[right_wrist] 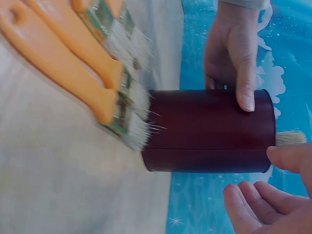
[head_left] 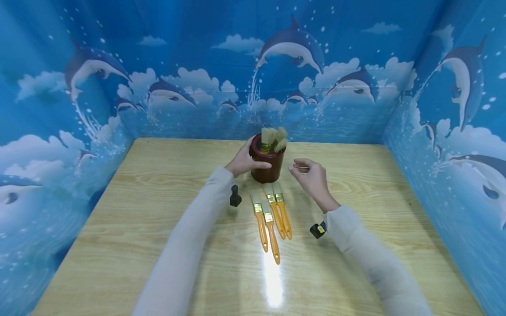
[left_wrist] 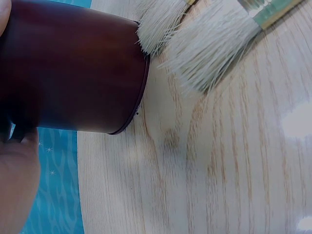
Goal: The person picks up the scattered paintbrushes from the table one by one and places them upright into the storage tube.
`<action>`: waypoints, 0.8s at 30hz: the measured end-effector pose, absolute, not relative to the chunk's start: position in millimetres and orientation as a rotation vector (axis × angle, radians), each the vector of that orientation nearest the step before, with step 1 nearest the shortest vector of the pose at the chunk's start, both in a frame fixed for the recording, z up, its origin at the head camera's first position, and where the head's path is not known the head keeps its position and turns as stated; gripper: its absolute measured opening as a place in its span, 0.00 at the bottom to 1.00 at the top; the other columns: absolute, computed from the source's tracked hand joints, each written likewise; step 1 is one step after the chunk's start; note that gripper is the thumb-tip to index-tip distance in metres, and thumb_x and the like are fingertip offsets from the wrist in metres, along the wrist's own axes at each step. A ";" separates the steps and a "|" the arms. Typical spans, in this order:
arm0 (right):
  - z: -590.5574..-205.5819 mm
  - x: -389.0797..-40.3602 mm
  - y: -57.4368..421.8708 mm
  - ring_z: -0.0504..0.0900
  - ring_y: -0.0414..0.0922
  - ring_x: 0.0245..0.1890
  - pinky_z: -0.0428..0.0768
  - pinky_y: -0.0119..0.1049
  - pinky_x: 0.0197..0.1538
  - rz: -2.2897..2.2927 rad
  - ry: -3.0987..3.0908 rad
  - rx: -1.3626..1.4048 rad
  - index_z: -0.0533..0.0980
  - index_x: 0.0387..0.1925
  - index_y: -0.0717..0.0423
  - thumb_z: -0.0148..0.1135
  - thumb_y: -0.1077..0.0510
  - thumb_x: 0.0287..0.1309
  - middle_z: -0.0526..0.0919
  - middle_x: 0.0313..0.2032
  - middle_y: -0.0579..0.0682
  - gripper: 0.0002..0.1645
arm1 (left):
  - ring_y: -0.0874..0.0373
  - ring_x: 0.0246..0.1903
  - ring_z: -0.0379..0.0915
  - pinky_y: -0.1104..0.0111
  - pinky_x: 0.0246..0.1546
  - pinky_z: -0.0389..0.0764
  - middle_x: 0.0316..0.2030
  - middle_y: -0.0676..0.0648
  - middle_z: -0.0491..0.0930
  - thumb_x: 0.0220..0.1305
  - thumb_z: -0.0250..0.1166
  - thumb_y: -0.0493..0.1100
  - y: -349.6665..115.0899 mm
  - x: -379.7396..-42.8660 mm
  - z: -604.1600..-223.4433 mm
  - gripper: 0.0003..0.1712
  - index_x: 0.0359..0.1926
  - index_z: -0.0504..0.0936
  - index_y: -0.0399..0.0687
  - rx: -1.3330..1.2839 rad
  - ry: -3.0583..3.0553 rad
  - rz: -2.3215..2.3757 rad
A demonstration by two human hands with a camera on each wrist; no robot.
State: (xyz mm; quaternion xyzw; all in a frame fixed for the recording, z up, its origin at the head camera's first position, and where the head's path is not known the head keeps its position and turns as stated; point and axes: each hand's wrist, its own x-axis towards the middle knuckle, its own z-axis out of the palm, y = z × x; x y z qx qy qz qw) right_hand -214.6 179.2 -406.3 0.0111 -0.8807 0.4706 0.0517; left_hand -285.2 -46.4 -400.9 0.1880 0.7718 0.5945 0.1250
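Note:
A dark red-brown cylindrical cup [head_left: 267, 169] stands near the back of the table, with several paintbrushes [head_left: 269, 135] in it, bristles up. My left hand [head_left: 246, 161] grips it from the left, thumb across the front near the rim; the right wrist view also shows that thumb on the cup's wall. To the right of the cup is my right hand [head_left: 310, 175], its fingers loosely bent, thumb and fingertips apart, and nothing between them [right_wrist: 273, 195]. Several orange-handled paintbrushes [head_left: 272, 237] lie in front of the cup, pale bristles [left_wrist: 209, 46] towards it.
The wooden table [head_left: 158, 210] ends at a blue curtain [head_left: 189, 118] with dolphins, which surrounds it at the back and sides. Small black devices hang by each wrist, one near the left sleeve [head_left: 197, 237] and one near the right sleeve [head_left: 367, 254].

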 end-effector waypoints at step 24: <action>-468.9 -185.9 163.7 0.84 0.54 0.43 0.82 0.41 0.47 1.586 -2.805 -0.028 0.77 0.52 0.68 0.65 0.58 0.59 0.84 0.42 0.60 0.22 | 0.50 0.68 0.56 0.55 0.67 0.59 0.70 0.43 0.58 0.52 0.74 0.40 -46.7 -285.3 -401.5 0.58 0.75 0.46 0.47 0.537 2.287 1.696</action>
